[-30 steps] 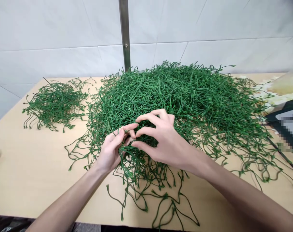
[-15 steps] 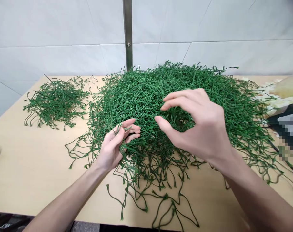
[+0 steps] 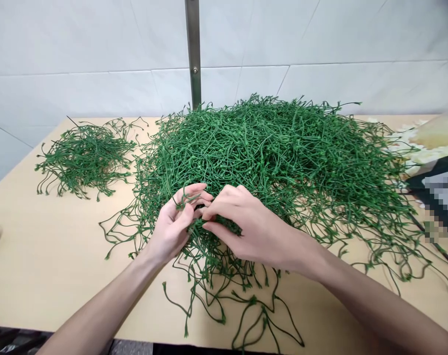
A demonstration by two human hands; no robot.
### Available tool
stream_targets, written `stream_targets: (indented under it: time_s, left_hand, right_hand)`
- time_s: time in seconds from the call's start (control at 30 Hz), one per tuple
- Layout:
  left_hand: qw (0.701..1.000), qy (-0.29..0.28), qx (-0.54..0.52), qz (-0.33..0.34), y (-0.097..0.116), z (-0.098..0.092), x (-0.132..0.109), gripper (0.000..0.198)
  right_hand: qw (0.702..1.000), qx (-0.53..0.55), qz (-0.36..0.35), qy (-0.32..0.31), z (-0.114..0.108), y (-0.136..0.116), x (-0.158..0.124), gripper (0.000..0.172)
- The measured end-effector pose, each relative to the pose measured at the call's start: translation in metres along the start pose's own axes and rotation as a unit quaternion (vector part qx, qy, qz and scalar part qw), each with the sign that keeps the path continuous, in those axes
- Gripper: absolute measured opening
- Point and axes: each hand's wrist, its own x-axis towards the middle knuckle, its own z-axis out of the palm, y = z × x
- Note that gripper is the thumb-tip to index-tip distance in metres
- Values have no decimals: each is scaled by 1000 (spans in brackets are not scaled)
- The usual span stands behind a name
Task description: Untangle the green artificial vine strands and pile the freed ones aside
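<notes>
A green strand point(image 3: 189, 198) loops across your left hand point(image 3: 172, 222), held loosely by curled fingers and thumb, before the large green pile point(image 3: 246, 138). Your right hand point(image 3: 251, 224) nearly pinches beside it; whether it grips anything is hidden.

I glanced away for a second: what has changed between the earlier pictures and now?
The right hand swung out to the right, away from the left hand, then came back left beside it, now more closed. Whether it took hold of anything, I can't tell. The left hand still holds a green stem; the big heap and small pile look unchanged.
</notes>
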Motion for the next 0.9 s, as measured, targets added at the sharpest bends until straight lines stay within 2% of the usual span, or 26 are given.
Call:
stream_targets:
  time_s: [0.13, 0.23, 0.43, 0.6, 0.8, 0.9]
  left_hand:
    - [1000, -20, 4, 21, -2, -4, 0, 42]
    - [1000, -14, 7, 11, -2, -4, 1, 35]
    - [1000, -7, -2, -11, 0, -2, 0, 34]
    - [1000, 7, 15, 9, -1, -2, -1, 31]
    - [998, -43, 51, -21, -3, -3, -4, 22]
    - [996, -44, 62, -37, -4, -5, -5, 22]
  right_hand:
    - [995, 72, 46, 46, -9, 0, 2, 10]
    - [992, 88, 72, 46, -11, 1, 3, 8]
    - [992, 89, 73, 42, -12, 2, 4, 11]
    - [990, 103, 78, 48, -15, 2, 3, 11]
    - [987, 128, 95, 9, -16, 2, 3, 18]
    - [986, 132, 103, -8, -17, 3, 2, 15]
